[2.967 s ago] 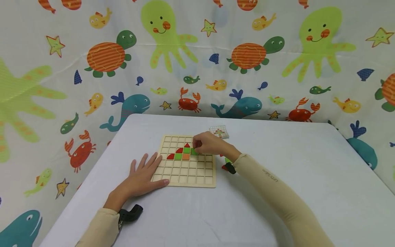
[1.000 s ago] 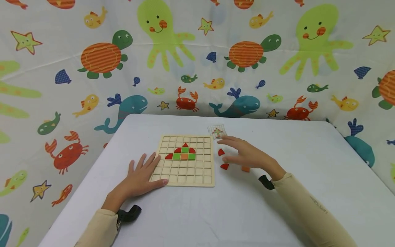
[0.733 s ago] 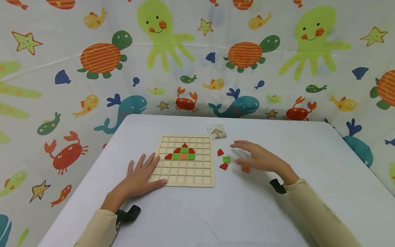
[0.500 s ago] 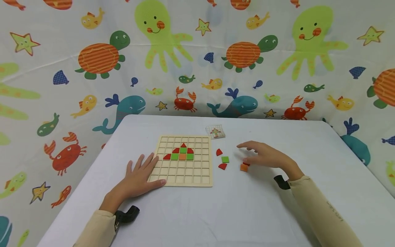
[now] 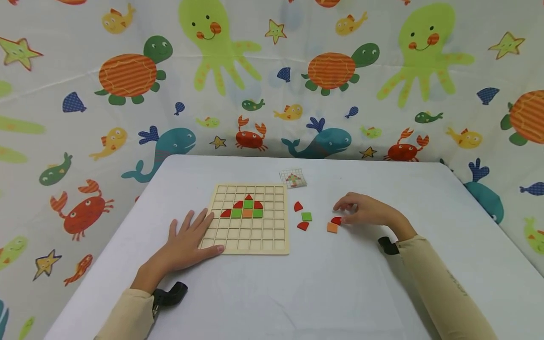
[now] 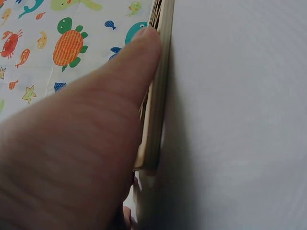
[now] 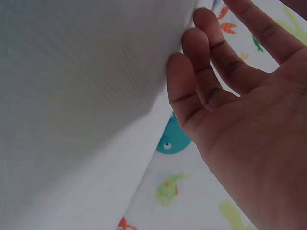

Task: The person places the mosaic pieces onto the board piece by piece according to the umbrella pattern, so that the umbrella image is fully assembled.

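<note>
My left hand rests with spread fingers on the left edge of a wooden grid board; its thumb lies along the near edge in the left wrist view. Set in the board are a red triangle, red rounded tiles, green squares and an orange square. My right hand is low over the table with loosely bent fingers, its thumb beside a red rounded tile; whether they touch I cannot tell. An orange square tile lies against that red one. The right wrist view shows nothing held.
Between board and right hand lie a red rounded tile, a green square tile and another red rounded tile. A pattern card lies behind the board's right corner. A sea-animal cloth hangs behind the table.
My right hand has left the board, where a red rounded tile and a green square now sit at the right of the pattern. It has moved right to the loose tiles. The left hand stays put.
</note>
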Tool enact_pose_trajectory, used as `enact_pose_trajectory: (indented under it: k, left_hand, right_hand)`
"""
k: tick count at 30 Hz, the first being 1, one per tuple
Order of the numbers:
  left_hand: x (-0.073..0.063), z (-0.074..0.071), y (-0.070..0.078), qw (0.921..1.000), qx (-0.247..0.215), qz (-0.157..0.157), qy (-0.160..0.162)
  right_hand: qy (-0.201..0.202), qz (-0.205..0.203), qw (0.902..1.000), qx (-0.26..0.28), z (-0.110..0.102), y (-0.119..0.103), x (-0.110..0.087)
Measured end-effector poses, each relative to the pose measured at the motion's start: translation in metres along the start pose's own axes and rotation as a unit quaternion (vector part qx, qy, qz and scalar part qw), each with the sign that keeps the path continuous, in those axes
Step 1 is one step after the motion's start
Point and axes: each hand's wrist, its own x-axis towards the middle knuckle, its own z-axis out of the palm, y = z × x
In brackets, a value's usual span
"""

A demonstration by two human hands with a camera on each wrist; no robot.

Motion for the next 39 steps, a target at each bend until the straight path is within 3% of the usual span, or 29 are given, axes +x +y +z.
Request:
enact_pose_trajectory:
  k: [21, 39]
  left_hand:
    - [0.005, -0.002, -0.002, 1.0, 0.002, 0.004, -0.003]
    - [0.004, -0.001, -0.002, 1.0, 0.008, 0.003, -0.003]
  right_hand:
    - [0.002, -0.011, 0.9999, -0.002, 0.013, -0.005, 0.009]
    - [0.015, 0.019, 0.9978, -0.062, 0.016, -0.016, 0.011]
